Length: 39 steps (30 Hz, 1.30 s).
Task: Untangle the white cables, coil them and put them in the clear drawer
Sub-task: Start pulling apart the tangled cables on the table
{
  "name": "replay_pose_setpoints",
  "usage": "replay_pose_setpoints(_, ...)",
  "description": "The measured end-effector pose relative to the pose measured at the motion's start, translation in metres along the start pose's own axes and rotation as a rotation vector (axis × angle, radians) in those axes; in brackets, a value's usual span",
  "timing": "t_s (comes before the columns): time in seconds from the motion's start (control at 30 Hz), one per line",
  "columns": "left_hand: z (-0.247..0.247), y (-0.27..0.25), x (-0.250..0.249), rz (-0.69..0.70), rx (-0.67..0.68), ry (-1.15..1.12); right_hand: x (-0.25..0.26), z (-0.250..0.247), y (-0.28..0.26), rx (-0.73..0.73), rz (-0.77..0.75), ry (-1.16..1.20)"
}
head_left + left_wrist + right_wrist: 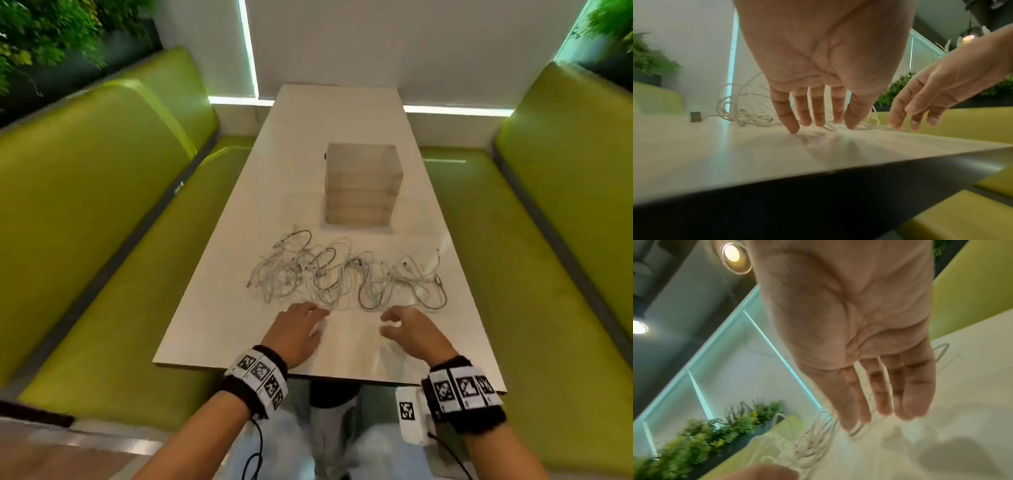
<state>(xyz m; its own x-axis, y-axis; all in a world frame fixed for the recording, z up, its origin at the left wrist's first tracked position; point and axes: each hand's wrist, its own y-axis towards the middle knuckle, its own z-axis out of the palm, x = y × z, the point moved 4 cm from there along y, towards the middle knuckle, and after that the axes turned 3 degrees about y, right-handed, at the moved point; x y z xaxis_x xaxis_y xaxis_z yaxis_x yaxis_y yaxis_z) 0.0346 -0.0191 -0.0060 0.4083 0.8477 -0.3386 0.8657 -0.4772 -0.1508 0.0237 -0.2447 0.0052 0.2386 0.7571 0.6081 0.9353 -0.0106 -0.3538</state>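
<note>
The white cables (346, 274) lie in one loose tangled heap across the middle of the bench (342, 113), spread from near its left edge almost to its right edge, with plug ends sticking out at both sides of the heap. Beyond them, toward the far end of the bench and about midway between its long edges, stands the clear drawer (361, 185), a see-through box of stacked trays, all of them pushed in. On the near side of the heap, the left hand (294, 330) reaches in palm down with its fingers (786, 113) straight and spread, the tips down at the bench surface right at the edge of the cables; it holds nothing. The right hand (412, 330) hovers beside it, a little apart, fingers loosely bent and apart, thumb out, with nothing in its grasp either; its fingertips are close to the nearest loops, and whether they touch them cannot be told. Both wrists carry black bands (260, 380) with black-and-white square markers. Green padded seats (102, 212) run along both long edges of the bench, a white wall with lit strips closes the far end, and leafy plants (41, 34) sit above the seat backs.
</note>
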Motion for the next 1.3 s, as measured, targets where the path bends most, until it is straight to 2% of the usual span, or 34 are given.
replay_pose_setpoints(0.07,0.001,0.003,-0.001,-0.004,0.041,0.082,-0.010,-0.016,0.009,-0.125,0.062,-0.082)
replay_pose_setpoints(0.13,0.001,0.004,0.000,0.002,0.062,0.119,-0.019,-0.025,0.016,-0.179,0.111,-0.169)
replay_pose_setpoints(0.23,0.001,0.005,0.002,0.019,0.089,0.143,-0.023,-0.027,0.022,-0.245,0.114,-0.167)
replay_pose_setpoints(0.37,0.000,0.006,0.002,0.014,0.068,0.110,-0.027,-0.030,0.022,-0.340,0.117,-0.210)
replay_pose_setpoints(0.43,-0.004,0.009,-0.003,0.026,0.009,0.082,-0.026,-0.028,0.020,-0.342,0.116,-0.297)
replay_pose_setpoints(0.5,-0.009,0.013,-0.012,0.057,-0.044,0.028,-0.024,-0.024,0.019,-0.313,0.083,-0.329)
replay_pose_setpoints(0.6,-0.013,0.021,-0.028,0.088,-0.026,-0.053,-0.013,-0.027,0.016,-0.280,0.032,-0.135)
replay_pose_setpoints(0.7,-0.009,0.029,-0.040,0.101,0.042,-0.156,0.007,-0.031,0.009,-0.218,-0.006,0.326)
replay_pose_setpoints(0.77,-0.004,0.031,-0.045,0.096,0.072,-0.292,0.024,-0.028,0.001,-0.114,-0.033,0.629)
replay_pose_setpoints(0.9,0.003,0.026,-0.046,0.127,0.069,-0.535,0.050,-0.020,-0.008,0.039,-0.053,0.977)
replay_pose_setpoints(0.97,0.000,0.023,-0.043,0.145,-0.004,-0.605,0.054,-0.016,-0.008,0.056,-0.075,1.015)
replay_pose_setpoints(1.1,-0.005,0.021,-0.025,0.021,-0.090,-0.912,0.054,-0.010,-0.006,0.035,-0.061,0.992)
replay_pose_setpoints(1.2,-0.007,0.022,-0.017,-0.042,-0.112,-1.055,0.054,0.000,-0.011,0.159,-0.029,0.723)
replay_pose_setpoints(1.27,-0.007,0.023,-0.016,-0.062,-0.120,-1.079,0.055,0.010,-0.019,0.261,-0.072,0.522)
replay_pose_setpoints(1.3,-0.006,0.023,-0.016,-0.063,-0.124,-1.084,0.056,0.014,-0.023,0.260,-0.100,0.458)
